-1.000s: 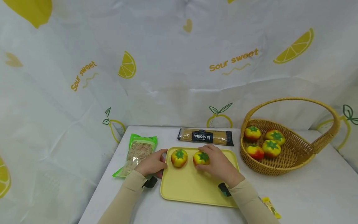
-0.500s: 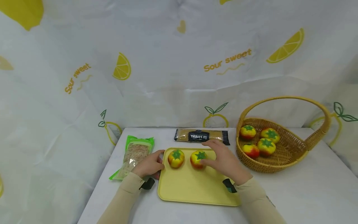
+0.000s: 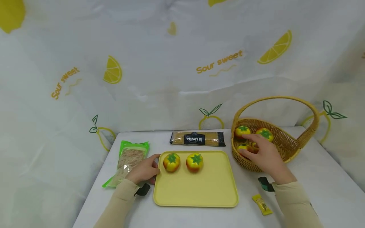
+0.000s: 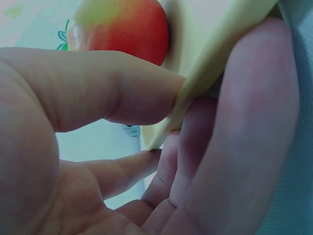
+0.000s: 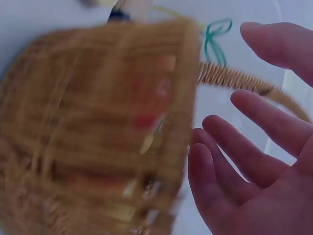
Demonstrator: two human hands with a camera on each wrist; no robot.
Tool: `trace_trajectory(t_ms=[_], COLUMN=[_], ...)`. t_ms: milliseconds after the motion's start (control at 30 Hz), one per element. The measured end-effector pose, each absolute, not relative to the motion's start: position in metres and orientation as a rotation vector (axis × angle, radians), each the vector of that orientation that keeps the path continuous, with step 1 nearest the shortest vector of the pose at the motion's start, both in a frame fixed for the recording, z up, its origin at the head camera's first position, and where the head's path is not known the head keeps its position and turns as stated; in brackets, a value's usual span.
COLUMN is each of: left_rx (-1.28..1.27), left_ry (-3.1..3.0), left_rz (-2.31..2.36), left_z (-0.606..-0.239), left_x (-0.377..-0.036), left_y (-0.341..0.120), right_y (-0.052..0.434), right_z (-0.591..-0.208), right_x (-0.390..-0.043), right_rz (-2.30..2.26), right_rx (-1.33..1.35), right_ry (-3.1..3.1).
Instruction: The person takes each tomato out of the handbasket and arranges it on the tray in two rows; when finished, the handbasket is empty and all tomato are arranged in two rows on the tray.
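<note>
While the left hand [image 3: 144, 171] pinches the yellow tray's [image 3: 196, 193] rim, two toy tomatoes [image 3: 195, 162] sit placed; the right hand [image 3: 263, 156], spread and empty, reaches into the wicker basket [image 3: 288, 148] where more wait.

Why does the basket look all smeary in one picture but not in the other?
In the right wrist view the wicker basket is streaked with motion blur, while the right hand beside it looks fairly sharp. In the head view the basket is crisp under even light. The left wrist view is so close that the left hand looks soft.
</note>
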State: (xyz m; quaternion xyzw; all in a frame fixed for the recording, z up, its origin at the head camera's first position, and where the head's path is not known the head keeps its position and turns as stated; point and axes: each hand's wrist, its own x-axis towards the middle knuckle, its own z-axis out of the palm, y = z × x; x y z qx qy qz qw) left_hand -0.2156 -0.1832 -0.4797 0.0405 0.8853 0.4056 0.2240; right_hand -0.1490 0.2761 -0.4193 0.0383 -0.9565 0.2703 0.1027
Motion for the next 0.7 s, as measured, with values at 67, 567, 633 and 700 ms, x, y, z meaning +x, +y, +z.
trace_trajectory(t_ms=[67,567,633,700], left_rx=[0.110,0.107,0.114,0.126], left_ry=[2.446,2.470,2.472,2.468], left_rz=[1.111,1.094,1.100,1.102], left_z=[-0.480,-0.482,-0.482,-0.483], left_x=[-0.216,-0.217,-0.216,-0.216], left_y=[-0.184,-0.187,-0.186,-0.185], right_y=[0.290,0.333,0.334,0.336], right_z=[-0.423,-0.435,-0.438,-0.441], right_x=[-0.148,-0.154,-0.155,-0.155], right_rz=[0.789,0.759,0.738,0.714], right_rx=[0.049,-0.105,-0.111,-0.122], right_ry=[-2.833,-2.910,-2.929,-2.945])
